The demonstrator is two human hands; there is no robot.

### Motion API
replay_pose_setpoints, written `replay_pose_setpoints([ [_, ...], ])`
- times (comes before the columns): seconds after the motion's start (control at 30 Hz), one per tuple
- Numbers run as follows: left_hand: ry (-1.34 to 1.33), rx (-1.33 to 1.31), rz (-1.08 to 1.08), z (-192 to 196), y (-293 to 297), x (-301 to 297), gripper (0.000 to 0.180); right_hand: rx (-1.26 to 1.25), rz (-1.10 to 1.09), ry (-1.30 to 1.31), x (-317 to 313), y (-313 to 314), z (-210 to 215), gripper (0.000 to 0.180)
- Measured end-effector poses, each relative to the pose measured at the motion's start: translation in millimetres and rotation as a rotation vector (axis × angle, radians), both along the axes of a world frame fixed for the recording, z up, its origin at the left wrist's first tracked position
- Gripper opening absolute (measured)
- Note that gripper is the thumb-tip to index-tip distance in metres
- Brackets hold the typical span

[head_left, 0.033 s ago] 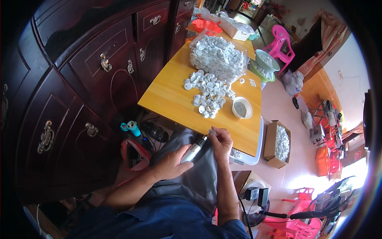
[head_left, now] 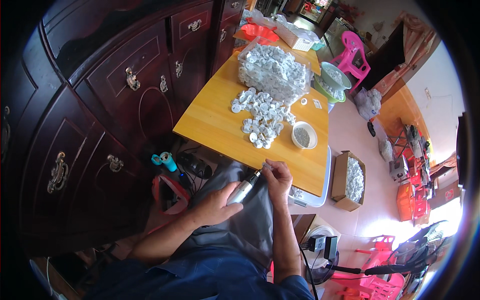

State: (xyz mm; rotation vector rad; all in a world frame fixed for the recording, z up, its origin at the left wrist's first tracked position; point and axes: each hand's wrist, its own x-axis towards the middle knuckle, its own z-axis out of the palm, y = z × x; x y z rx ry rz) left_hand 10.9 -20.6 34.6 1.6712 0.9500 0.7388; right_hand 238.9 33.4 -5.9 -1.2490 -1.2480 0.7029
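Note:
My left hand [head_left: 218, 204] is wrapped round a silver-and-black electric screwdriver [head_left: 243, 190], tilted up to the right. Its tip meets a small white plastic disc-like part [head_left: 265, 166], pinched between the thumb and fingers of my right hand [head_left: 278, 179] at the table's front edge. My fingers cover most of that part. Beyond my hands, a loose pile of white round plastic parts [head_left: 265, 117] lies on the yellow wooden table [head_left: 210, 117]. Right of the pile stands a white bowl [head_left: 314, 136] of small grey pieces, too small to make out singly.
A clear bin [head_left: 306, 91] heaped with white parts stands at the table's back. Dark wooden cabinets [head_left: 120, 100] line the left side. On the floor at right is a cardboard box [head_left: 340, 177] of white parts; a black cable [head_left: 306, 265] hangs beside my right arm.

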Motion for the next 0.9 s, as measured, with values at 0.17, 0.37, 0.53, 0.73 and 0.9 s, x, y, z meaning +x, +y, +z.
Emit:
replay_pose_setpoints([
  [0.17, -0.045, -0.150, -0.040, 5.7, 1.5, -1.2, 0.057, 0.036, 0.020, 0.034, -3.2, -1.3, -0.3, 0.022],
  [0.37, -0.101, -0.077, -0.037, -1.1, 1.7, 1.0, 0.056, 0.015, 0.006, -0.005, -5.0, -1.4, -1.2, 0.021],
  [0.53, -0.122, -0.218, -0.050, 5.3, -0.9, 0.5, 0.058, -0.011, 0.050, 0.088, -6.9, -3.9, -2.8, 0.021],
  [0.73, -0.169, -0.311, -0.033, 3.1, 1.0, 1.7, 0.060, -0.185, 0.082, 0.307, -4.0, 2.4, -2.6, 0.017],
  [0.9, -0.125, -0.225, -0.031, 1.8, 4.2, 0.1, 0.060, -0.147, -0.154, -0.276, 45.8, 19.4, -7.2, 0.025],
])
